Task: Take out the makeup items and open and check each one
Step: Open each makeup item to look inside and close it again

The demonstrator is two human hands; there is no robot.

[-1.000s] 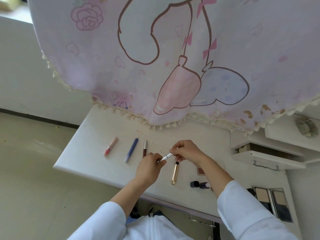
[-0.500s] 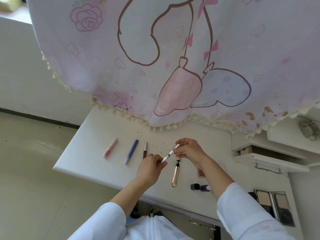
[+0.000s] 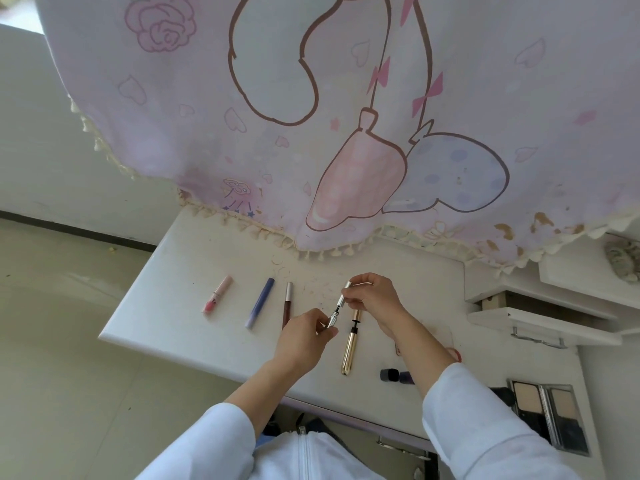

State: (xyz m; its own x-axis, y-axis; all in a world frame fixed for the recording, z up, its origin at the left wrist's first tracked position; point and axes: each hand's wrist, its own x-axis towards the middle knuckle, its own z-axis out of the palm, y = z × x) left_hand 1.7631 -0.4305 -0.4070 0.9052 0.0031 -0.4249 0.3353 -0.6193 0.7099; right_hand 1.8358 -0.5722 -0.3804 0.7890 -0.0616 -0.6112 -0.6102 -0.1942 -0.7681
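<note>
Desk (image 3: 166, 306), white, with a patterned cloth (image 3: 311, 133) hanging over its far edge
Near the left edge: pink tube (image 3: 217, 294), lying flat
Beside it: blue tube (image 3: 259, 302), then dark red pencil (image 3: 286, 304), each apart from the next
Middle: left hand (image 3: 301, 341), thumb and fingertips pinched on the lower end of a silver pen (image 3: 337, 308); the pen is tilted above the desk, a dark neck showing between its two silver parts
Right hand (image 3: 374, 297), fingers curled round the pen's upper part
Just right of the pen: gold tube (image 3: 349, 351), flat
Toward the front edge: small dark bottle (image 3: 394, 375)
Front right corner: open powder palette (image 3: 547, 410)
</note>
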